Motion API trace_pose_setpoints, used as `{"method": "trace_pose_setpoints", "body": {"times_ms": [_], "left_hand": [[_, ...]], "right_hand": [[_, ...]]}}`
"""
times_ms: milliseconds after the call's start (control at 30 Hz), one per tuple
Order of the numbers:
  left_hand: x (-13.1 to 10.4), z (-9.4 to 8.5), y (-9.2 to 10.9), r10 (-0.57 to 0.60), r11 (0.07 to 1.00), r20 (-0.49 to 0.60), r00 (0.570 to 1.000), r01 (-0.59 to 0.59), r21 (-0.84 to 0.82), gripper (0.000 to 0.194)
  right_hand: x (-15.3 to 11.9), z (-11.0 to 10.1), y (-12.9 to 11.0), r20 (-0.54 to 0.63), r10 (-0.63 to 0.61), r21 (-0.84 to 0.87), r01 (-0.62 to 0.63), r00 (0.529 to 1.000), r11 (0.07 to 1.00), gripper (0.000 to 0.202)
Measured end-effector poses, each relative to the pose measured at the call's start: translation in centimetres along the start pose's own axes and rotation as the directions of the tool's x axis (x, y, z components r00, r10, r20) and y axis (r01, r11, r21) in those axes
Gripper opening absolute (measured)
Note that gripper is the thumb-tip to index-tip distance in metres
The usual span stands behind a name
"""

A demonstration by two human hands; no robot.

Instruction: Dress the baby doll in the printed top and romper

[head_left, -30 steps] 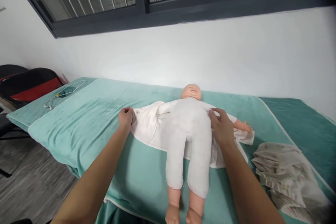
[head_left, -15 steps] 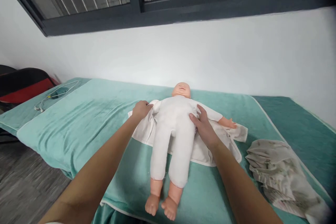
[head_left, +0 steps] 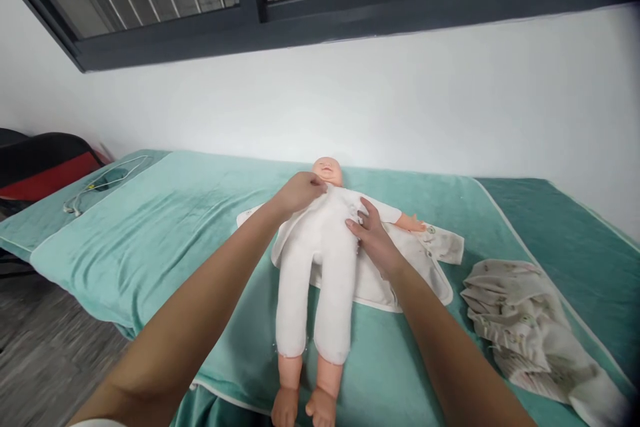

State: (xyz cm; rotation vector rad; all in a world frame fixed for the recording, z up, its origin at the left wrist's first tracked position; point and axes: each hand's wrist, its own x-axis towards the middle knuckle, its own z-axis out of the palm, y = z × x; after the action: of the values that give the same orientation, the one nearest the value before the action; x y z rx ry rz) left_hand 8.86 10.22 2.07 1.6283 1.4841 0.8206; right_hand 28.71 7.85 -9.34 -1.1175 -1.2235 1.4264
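A baby doll [head_left: 316, 273] with a white cloth body lies on its back, feet toward me, on a spread-out white baby shirt [head_left: 377, 283]. My left hand [head_left: 303, 192] is closed in a pinch on the shirt's left front edge, near the doll's neck. That front panel now lies partly across the doll's chest. My right hand [head_left: 374, 240] rests against the right side of the doll's torso, thumb and fingers apart. The doll's arm on the right lies bare over the shirt's empty sleeve [head_left: 447, 245]. My left forearm and hand hide the doll's other arm.
Teal sheets cover the bed [head_left: 165, 233], which stands against a white wall under a barred window. Crumpled patterned clothing [head_left: 530, 327] lies at the right. A white cable [head_left: 83, 197] is at the far left, by a black and red chair [head_left: 45, 163].
My left hand has moved right and up toward the doll's neck, bringing the shirt's front panel over the chest. The right hand stays at the doll's side. The view has shifted slightly.
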Motion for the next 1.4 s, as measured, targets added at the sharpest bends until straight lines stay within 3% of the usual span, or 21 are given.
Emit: {"method": "trace_pose_setpoints", "body": {"times_ms": [100,133,200,267,333,467,600,733,833,900,1033,1167,1300,1367,1400], "left_hand": [[-2.7,-0.7,2.3,0.02,0.989,0.27,0.963,0.02,-0.145,0.024],[-3.3,-0.9,2.8,0.056,0.984,0.303,0.951,0.0,-0.18,0.026],[-4.2,-1.2,2.8,0.092,0.985,0.193,0.977,-0.061,-0.159,0.024],[-4.3,-1.2,1.9,0.078,0.997,0.011,0.997,-0.078,0.024,0.02],[-4.0,-0.9,0.2,0.071,0.962,-0.063,0.996,-0.052,0.267,0.02],[-2.9,0.5,-2.6,0.229,0.826,-0.105,0.968,-0.137,0.546,0.023],[-1.3,1.9,-2.8,0.238,0.839,-0.046,0.97,-0.182,0.512,0.033],[0.5,3.1,-1.5,0.279,0.838,0.061,0.958,-0.274,0.471,0.036],[1.8,4.7,-0.2,0.301,0.794,0.131,0.944,-0.325,0.514,0.035],[2.7,6.4,0.7,0.305,0.721,0.225,0.925,-0.379,0.58,0.033],[4.6,10.9,1.9,0.24,0.515,0.484,0.842,-0.533,0.672,0.031],[6.2,14.0,2.5,0.185,0.481,0.515,0.837,-0.534,0.695,0.028],[6.9,13.1,2.5,0.249,0.48,0.483,0.839,-0.54,0.691,0.031],[6.8,11.6,2.6,0.287,0.465,0.45,0.845,-0.534,0.706,0.032],[6.6,10.9,2.7,0.291,0.457,0.444,0.847,-0.531,0.714,0.032]], "right_hand": [[-0.3,0.0,-0.5,0.005,0.003,-0.042,-0.003,1.0,0.999,0.104],[-0.4,0.0,-0.7,0.008,0.003,-0.064,-0.002,1.0,0.998,0.103],[-0.6,0.0,-1.0,0.003,-0.001,-0.115,0.001,1.0,0.993,0.101],[-0.7,-0.2,-1.0,-0.011,-0.008,-0.167,0.006,1.0,0.986,0.098],[-0.7,-0.3,-0.9,-0.017,-0.024,-0.211,0.019,1.0,0.977,0.096],[-0.3,-0.7,-0.4,-0.012,-0.084,-0.302,0.076,0.996,0.95,0.087],[-0.2,-1.5,-0.3,-0.071,-0.184,-0.416,0.138,0.98,0.899,0.064],[0.0,-3.5,-1.0,-0.269,-0.311,-0.461,0.161,0.912,0.873,0.039],[0.5,-5.8,-1.4,-0.453,-0.397,-0.521,0.123,0.798,0.844,0.031],[1.1,-7.2,-1.4,-0.542,-0.373,-0.522,0.045,0.753,0.851,0.033],[2.0,-8.8,-0.7,-0.588,-0.261,-0.448,-0.04,0.765,0.893,0.038],[2.3,-10.0,-0.3,-0.614,-0.262,-0.392,0.0,0.744,0.92,0.033],[2.1,-11.8,-1.0,-0.701,-0.262,-0.264,0.1,0.663,0.959,0.032],[1.8,-12.2,-1.4,-0.701,-0.264,-0.369,-0.021,0.663,0.929,0.032],[1.6,-12.2,-1.5,-0.671,-0.248,-0.459,-0.129,0.699,0.879,0.029]]}}
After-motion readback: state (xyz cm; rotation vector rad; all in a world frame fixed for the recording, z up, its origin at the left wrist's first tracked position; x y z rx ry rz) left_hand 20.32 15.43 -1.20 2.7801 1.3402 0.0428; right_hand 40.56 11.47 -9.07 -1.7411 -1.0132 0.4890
